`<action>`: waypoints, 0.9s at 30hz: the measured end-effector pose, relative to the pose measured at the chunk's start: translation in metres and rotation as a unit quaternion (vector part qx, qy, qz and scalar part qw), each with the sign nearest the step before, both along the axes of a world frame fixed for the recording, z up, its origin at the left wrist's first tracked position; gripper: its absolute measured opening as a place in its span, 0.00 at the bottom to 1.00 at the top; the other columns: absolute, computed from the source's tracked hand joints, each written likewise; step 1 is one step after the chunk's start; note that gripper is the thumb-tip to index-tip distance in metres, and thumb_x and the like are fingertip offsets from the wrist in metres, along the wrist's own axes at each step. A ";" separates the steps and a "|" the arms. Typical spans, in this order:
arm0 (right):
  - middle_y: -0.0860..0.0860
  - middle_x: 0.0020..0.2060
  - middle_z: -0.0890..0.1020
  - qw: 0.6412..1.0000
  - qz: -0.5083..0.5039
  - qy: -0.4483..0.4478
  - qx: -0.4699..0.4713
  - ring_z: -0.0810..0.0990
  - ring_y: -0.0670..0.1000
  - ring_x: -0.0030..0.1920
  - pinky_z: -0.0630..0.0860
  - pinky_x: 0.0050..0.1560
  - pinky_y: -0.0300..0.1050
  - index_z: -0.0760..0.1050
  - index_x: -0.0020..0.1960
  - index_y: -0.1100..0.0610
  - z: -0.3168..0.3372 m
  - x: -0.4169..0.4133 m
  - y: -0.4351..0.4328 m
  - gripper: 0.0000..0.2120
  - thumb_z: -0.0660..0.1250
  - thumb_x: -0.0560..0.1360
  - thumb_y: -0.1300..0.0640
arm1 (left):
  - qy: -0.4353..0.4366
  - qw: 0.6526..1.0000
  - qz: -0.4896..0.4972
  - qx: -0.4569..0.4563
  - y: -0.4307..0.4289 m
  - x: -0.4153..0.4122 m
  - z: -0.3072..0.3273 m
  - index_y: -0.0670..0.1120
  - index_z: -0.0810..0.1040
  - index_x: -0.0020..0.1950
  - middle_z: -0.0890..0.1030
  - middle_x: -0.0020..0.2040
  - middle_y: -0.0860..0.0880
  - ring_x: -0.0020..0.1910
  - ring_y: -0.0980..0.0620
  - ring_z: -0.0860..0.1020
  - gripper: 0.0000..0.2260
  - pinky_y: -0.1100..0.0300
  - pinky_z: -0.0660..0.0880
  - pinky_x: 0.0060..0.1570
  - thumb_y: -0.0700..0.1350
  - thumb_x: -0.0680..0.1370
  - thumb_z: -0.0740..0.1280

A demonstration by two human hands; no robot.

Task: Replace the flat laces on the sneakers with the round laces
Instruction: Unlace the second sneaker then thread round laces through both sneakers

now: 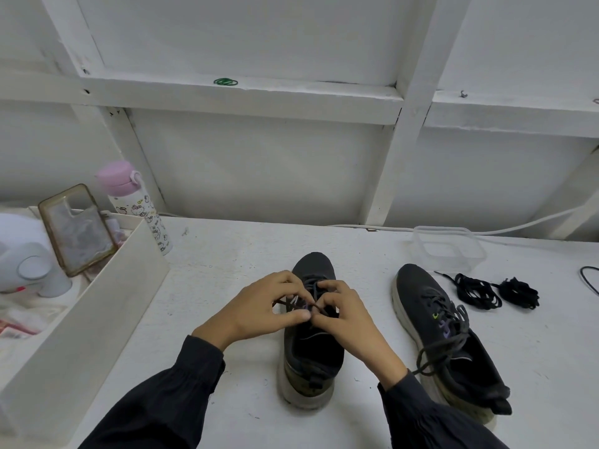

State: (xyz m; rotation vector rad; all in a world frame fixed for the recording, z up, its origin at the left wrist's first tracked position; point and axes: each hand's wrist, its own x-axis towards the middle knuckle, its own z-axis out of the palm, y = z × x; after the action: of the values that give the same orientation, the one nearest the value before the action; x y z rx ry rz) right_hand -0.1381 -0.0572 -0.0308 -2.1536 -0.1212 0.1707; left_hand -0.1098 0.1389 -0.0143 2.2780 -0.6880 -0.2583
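My left hand and right hand rest on the dark sneaker, fingers curled and pinching its grey lace near the top eyelets. I judge this is the unlacing step. The second sneaker lies to its right, with the bundled black laces farther right. Next, I need to draw the lace out eyelet by eyelet.

Pink-capped white cartoon-print bottle upright, clear brown-rimmed phone case leaning in white open box, clear plastic tub, white cable just behind, green rubber bands on white ledge
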 end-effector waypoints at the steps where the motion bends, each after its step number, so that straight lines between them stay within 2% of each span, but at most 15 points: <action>1: 0.41 0.61 0.71 1.000 -0.001 -0.002 0.000 0.67 0.47 0.67 0.68 0.63 0.55 0.75 0.32 0.45 0.000 0.000 0.000 0.11 0.72 0.70 0.54 | -0.006 1.000 -0.005 -0.003 0.000 -0.001 0.000 0.62 0.79 0.55 0.74 0.57 0.62 0.59 0.59 0.73 0.10 0.62 0.72 0.57 0.57 0.74 0.71; 4: 0.39 0.63 0.68 1.000 0.008 -0.018 -0.019 0.64 0.45 0.67 0.66 0.64 0.50 0.74 0.32 0.47 0.005 0.000 0.002 0.12 0.72 0.72 0.56 | -0.051 0.998 -0.005 0.034 0.001 -0.003 -0.004 0.63 0.77 0.55 0.71 0.59 0.65 0.59 0.61 0.71 0.13 0.60 0.71 0.56 0.59 0.72 0.71; 7: 0.37 0.65 0.68 0.998 0.016 -0.040 -0.042 0.64 0.41 0.65 0.62 0.60 0.44 0.80 0.36 0.52 0.012 0.002 -0.001 0.06 0.73 0.71 0.57 | -0.068 0.996 0.014 0.055 0.003 -0.002 -0.007 0.65 0.74 0.53 0.71 0.58 0.66 0.58 0.61 0.69 0.13 0.57 0.71 0.55 0.62 0.70 0.68; 10: 0.38 0.61 0.74 1.000 0.000 -0.016 0.012 0.71 0.42 0.62 0.69 0.59 0.46 0.83 0.37 0.55 0.021 0.005 -0.010 0.04 0.74 0.70 0.58 | -0.062 0.997 0.017 0.051 0.007 -0.002 -0.008 0.66 0.73 0.52 0.71 0.59 0.66 0.60 0.62 0.68 0.12 0.57 0.70 0.56 0.62 0.70 0.68; 12: 0.43 0.52 0.79 0.998 -0.026 -0.004 0.060 0.78 0.40 0.50 0.76 0.49 0.41 0.83 0.36 0.57 0.031 0.005 -0.016 0.05 0.74 0.70 0.63 | -0.059 0.997 0.016 0.047 0.006 -0.003 -0.008 0.66 0.73 0.53 0.71 0.59 0.66 0.60 0.62 0.68 0.12 0.57 0.70 0.57 0.61 0.71 0.69; 14: 0.53 0.42 0.82 0.994 -0.045 0.011 0.104 0.78 0.42 0.33 0.74 0.32 0.35 0.81 0.36 0.62 0.039 0.007 -0.021 0.06 0.72 0.71 0.69 | -0.053 0.998 0.017 0.042 0.004 -0.003 -0.009 0.66 0.73 0.53 0.71 0.59 0.65 0.61 0.62 0.68 0.12 0.56 0.70 0.58 0.61 0.71 0.68; 15: 0.58 0.39 0.83 0.991 -0.050 0.018 0.120 0.78 0.44 0.30 0.74 0.29 0.36 0.81 0.37 0.63 0.042 0.007 -0.022 0.07 0.71 0.71 0.72 | -0.051 0.998 0.018 0.040 0.003 -0.004 -0.009 0.66 0.73 0.53 0.71 0.58 0.65 0.60 0.62 0.68 0.12 0.56 0.70 0.58 0.60 0.70 0.68; 18: 0.58 0.34 0.81 0.987 -0.051 0.013 0.155 0.79 0.50 0.30 0.80 0.33 0.42 0.80 0.37 0.64 0.044 0.009 -0.020 0.08 0.70 0.71 0.73 | -0.059 0.997 0.025 0.043 -0.001 -0.006 -0.010 0.64 0.74 0.52 0.71 0.58 0.66 0.59 0.62 0.69 0.12 0.57 0.71 0.56 0.59 0.70 0.68; 22: 0.54 0.34 0.81 0.979 -0.050 -0.023 0.196 0.82 0.53 0.32 0.82 0.38 0.46 0.80 0.34 0.58 0.042 0.010 -0.012 0.13 0.69 0.72 0.73 | -0.079 0.995 0.042 0.051 -0.003 -0.006 -0.010 0.64 0.74 0.50 0.70 0.57 0.67 0.58 0.63 0.68 0.11 0.57 0.70 0.56 0.60 0.69 0.66; 25: 0.55 0.34 0.83 0.974 -0.028 0.003 0.223 0.83 0.53 0.34 0.81 0.38 0.43 0.81 0.37 0.60 0.043 0.010 -0.010 0.11 0.69 0.73 0.72 | -0.082 0.995 0.049 0.036 -0.004 -0.005 -0.013 0.62 0.76 0.51 0.71 0.57 0.66 0.59 0.63 0.68 0.13 0.58 0.69 0.57 0.65 0.70 0.65; 27: 0.57 0.34 0.84 0.973 -0.008 0.019 0.230 0.83 0.53 0.34 0.81 0.38 0.42 0.82 0.40 0.62 0.046 0.010 -0.011 0.08 0.68 0.74 0.71 | -0.077 0.995 0.056 -0.018 -0.008 -0.007 -0.013 0.60 0.79 0.51 0.73 0.56 0.65 0.59 0.62 0.70 0.14 0.62 0.69 0.57 0.66 0.73 0.63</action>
State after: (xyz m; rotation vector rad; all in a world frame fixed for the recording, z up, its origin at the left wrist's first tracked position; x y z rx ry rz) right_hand -0.1281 -0.0679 0.0150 -1.6874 -0.1089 0.1576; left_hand -0.1165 0.1304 -0.0271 2.3101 -0.6338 -0.0175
